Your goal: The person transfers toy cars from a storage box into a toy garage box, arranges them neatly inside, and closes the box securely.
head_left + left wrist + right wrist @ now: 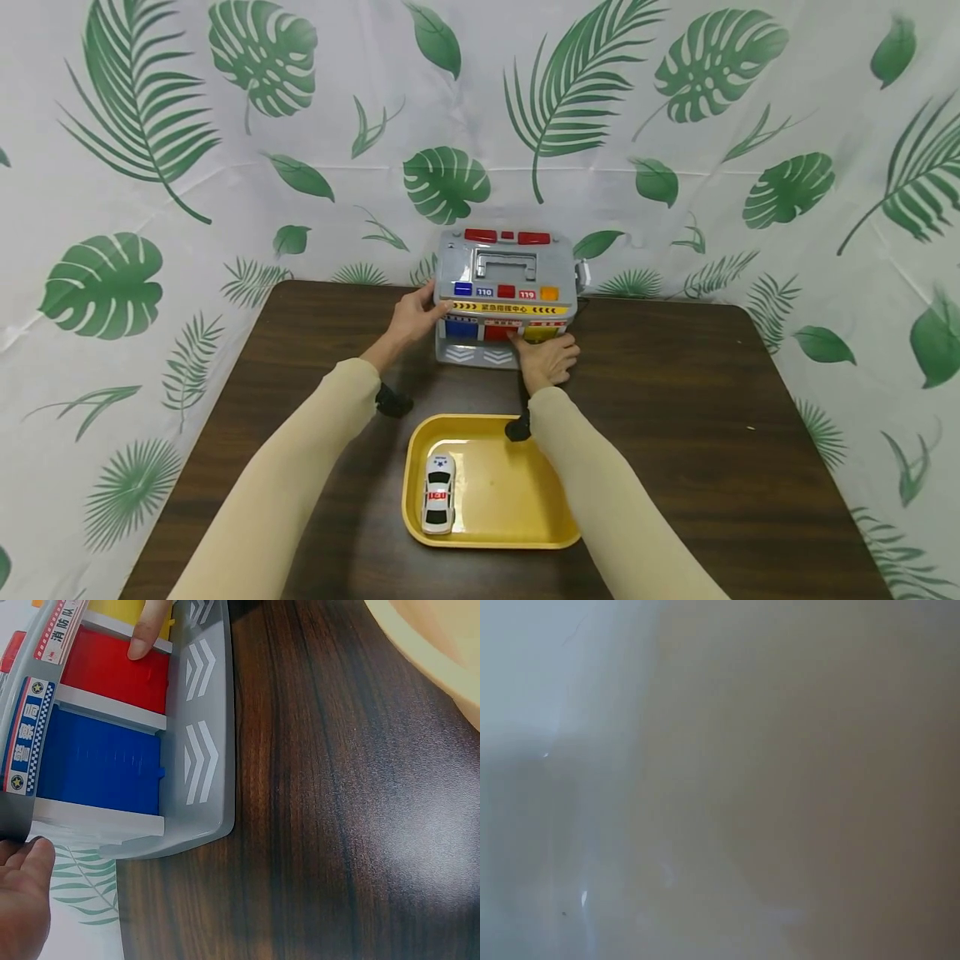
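Leaf-printed cloth [555,187] behind and along both sides, dark wood-grain desk [675,375] below. At the far edge of the desk, near the middle and just before the cloth, a grey toy [504,299], upright. At its left end, the left hand [411,318], thumb over the front edge, fingers curled round the side and grasping the toy. Low at the front, the right hand [549,362], one fingertip against the red door [495,333], fingers released and loosely extended across part of the yellow door [538,333]. To the left of the red door, a blue door [461,330]. Beneath the doors, a grey ramp [480,357] with white chevrons, partly covered by the right hand. On top, red lights [480,235]. Nearer, between the pale sleeves [288,475], a yellow tray [510,500], right side partly hidden by an arm. Inside, along the tray's left wall, a white car [438,496], lengthwise. From the right wrist, only blur, too indistinct to tell anything by.
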`<state>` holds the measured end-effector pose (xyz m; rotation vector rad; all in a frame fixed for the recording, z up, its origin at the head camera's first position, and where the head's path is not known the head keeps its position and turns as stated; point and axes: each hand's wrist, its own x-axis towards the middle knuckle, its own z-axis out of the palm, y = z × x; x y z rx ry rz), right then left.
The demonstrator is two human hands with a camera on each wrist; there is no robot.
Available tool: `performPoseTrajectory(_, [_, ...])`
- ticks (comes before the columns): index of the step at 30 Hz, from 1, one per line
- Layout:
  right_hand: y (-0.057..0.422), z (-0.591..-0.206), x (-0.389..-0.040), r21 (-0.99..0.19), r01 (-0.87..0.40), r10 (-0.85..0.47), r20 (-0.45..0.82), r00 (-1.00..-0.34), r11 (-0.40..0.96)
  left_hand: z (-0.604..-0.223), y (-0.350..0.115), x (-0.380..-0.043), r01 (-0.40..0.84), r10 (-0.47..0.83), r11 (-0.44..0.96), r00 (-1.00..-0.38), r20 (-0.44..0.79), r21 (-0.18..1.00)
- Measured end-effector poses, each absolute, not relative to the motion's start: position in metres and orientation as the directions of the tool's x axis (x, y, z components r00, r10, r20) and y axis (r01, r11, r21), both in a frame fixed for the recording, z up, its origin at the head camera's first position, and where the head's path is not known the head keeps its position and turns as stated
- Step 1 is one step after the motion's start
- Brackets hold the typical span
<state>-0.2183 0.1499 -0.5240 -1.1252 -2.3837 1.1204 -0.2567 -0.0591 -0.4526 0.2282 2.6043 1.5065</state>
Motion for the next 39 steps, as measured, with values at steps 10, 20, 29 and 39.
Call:
performPoseTrajectory(10, [0.151,-0.519,-0.214,-0.749,0.543,0.782,-0.054,-0.621,0.379,-0.448,-0.053,-0.254,0.056,0.189,0.487,-0.981,-0.043,0.871])
performPoseTrajectory(20, [0.155,-0.514,-0.213,-0.767,0.534,0.764,-0.091,-0.639,0.355,-0.448,-0.049,-0.253,0.066,0.178,0.492,-0.984,-0.026,0.868])
performPoseTrajectory(29, [0.158,-0.495,-0.205,-0.798,0.523,0.647,-0.233,-0.726,0.300,-0.449,-0.055,-0.257,0.081,0.166,0.528,-0.986,-0.009,0.845])
performPoseTrajectory(39, [0.167,-0.486,-0.196,-0.830,0.481,0.513,-0.293,-0.807,0.282,-0.455,-0.058,-0.257,0.100,0.146,0.549,-0.989,0.022,0.830])
